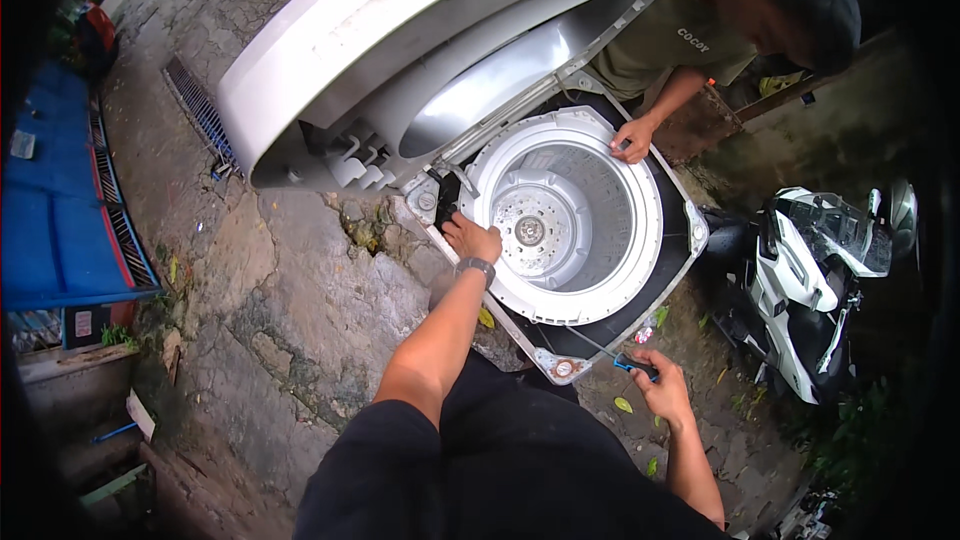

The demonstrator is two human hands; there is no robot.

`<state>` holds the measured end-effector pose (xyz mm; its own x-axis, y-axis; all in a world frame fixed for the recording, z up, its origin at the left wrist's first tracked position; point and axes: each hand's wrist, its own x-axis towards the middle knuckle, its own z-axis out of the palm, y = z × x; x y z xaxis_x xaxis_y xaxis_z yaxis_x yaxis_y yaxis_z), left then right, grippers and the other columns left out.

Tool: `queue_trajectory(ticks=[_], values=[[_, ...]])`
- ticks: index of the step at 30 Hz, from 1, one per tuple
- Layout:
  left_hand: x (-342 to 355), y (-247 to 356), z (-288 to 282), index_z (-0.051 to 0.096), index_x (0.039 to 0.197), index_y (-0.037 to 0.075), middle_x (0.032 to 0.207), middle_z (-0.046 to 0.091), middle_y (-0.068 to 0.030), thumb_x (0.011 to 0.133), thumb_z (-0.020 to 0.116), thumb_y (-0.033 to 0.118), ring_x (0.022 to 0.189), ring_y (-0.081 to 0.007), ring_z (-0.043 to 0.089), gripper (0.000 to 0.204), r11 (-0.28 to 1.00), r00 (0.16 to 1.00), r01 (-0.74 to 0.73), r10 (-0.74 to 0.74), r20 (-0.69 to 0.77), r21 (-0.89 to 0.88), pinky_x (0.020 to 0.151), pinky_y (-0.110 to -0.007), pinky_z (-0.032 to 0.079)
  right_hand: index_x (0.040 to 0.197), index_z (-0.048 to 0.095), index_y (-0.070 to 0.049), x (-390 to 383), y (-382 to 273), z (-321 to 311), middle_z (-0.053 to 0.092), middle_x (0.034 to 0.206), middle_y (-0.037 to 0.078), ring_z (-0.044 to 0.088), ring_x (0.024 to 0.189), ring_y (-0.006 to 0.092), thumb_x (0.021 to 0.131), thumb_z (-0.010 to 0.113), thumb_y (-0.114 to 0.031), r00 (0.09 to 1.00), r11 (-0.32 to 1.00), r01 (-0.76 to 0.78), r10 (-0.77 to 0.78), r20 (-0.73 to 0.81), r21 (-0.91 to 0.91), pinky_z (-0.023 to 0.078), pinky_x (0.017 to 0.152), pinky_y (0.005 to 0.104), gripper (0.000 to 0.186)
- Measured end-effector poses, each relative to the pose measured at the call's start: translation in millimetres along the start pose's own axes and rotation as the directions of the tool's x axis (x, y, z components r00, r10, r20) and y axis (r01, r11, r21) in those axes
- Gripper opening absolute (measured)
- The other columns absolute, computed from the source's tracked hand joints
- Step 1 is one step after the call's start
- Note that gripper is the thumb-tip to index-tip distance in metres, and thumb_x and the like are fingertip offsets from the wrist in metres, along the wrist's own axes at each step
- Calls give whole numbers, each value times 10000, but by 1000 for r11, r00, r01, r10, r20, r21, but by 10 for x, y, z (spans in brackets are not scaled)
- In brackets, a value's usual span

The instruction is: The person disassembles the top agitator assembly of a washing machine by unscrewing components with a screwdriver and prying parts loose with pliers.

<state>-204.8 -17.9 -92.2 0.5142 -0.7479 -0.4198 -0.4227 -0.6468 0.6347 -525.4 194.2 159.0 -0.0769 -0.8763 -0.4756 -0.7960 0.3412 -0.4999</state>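
A top-loading washing machine stands opened up in front of me, its round metal tub exposed inside a white tub ring. My left hand reaches to the left side of the ring, by the dark gap near the cabinet's corner. Its fingers are bent together, and whatever they grip there is hidden. In my right hand is a screwdriver with a blue and black handle. The shaft points toward the cabinet's rusty near corner and the gap beside the ring.
The machine's white top cover is tilted up at the back left. Across from me a person in an olive shirt rests a hand on the ring. A white motorcycle stands to the right. Cracked concrete lies at left.
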Motion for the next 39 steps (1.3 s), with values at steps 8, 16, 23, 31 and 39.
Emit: queue_trajectory(ticks=[8, 16, 23, 31, 39], values=[[-526, -133, 146, 378, 1240, -85, 1339, 440, -345, 786, 783, 142, 1255, -501, 504, 649, 971, 964, -233, 238, 116, -54, 1127, -506, 406, 1253, 693, -29, 522, -943, -87, 718, 1075, 169, 716, 966, 298, 947, 696, -141, 942, 968, 240, -250, -224, -70, 550, 856, 379, 326], [-684, -297, 171, 309, 1388, -134, 1500, 317, -390, 836, 809, 242, 1365, -540, 406, 835, 914, 911, -405, 406, 79, -23, 1151, -567, 360, 1228, 685, -36, 1767, -2339, 284, 690, 1066, 219, 689, 961, 445, 941, 698, -139, 802, 738, 552, -597, 7, -390, 552, 804, 502, 306], [-752, -260, 169, 235, 1489, -187, 1589, 237, -365, 882, 759, 288, 1402, -540, 378, 932, 886, 876, -462, 464, 129, -43, 1157, -583, 352, 1210, 708, -45, 1869, -2290, 857, 719, 1130, 209, 722, 934, 431, 916, 682, -170, 827, 678, 528, -547, 129, -512, 592, 812, 514, 321], [-740, -241, 117, 237, 1487, -192, 1579, 244, -378, 892, 740, 256, 1402, -541, 387, 899, 880, 871, -470, 475, 127, -70, 1159, -589, 345, 1191, 720, -62, 1861, -2405, 768, 720, 1141, 163, 731, 910, 396, 885, 688, -118, 806, 653, 580, -546, 229, -487, 598, 783, 498, 313], [-705, -302, 111, 233, 1488, -182, 1581, 243, -382, 895, 715, 229, 1419, -547, 371, 868, 886, 879, -460, 464, 108, -61, 1165, -596, 338, 1165, 708, -57, 1776, -2674, 874, 719, 1146, 153, 721, 937, 408, 898, 700, -120, 841, 655, 499, -524, 136, -568, 582, 805, 499, 275]])
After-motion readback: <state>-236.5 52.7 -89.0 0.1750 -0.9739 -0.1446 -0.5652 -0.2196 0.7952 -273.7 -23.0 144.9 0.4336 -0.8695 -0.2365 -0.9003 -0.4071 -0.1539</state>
